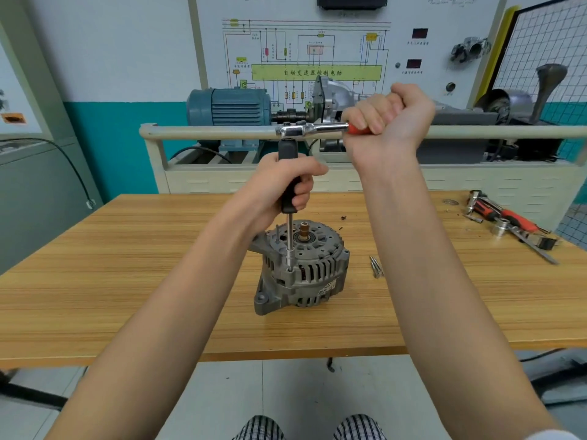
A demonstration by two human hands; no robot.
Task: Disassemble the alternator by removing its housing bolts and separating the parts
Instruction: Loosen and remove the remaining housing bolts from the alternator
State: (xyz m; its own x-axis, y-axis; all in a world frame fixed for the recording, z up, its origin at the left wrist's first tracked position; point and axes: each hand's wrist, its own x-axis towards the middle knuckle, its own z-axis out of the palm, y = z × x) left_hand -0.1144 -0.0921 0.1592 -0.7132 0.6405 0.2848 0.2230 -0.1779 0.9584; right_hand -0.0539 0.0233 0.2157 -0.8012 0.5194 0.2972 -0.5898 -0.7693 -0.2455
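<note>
An alternator (300,268) is sitting mid-table on a wooden table (127,296), well apart from every edge, its shaft pointing straight up; two loose bolts (375,266) are lying just to its right. The left hand (286,185) is gripping an upright black extension bar (289,198) seated on a housing bolt; the right hand (386,119) is fisting the ratchet (313,130) handle, lying level and pointing right; spare tools (508,220) are crowding the far right corner.

Bright, even room light, nothing harsh.
We get soft, faint shadows under the alternator (301,268) on the table (127,281), a bit of glare on the ratchet (305,130) head, and wide-angle bending on the rail (206,131) and edges. Corners look soft and smeary to us.
</note>
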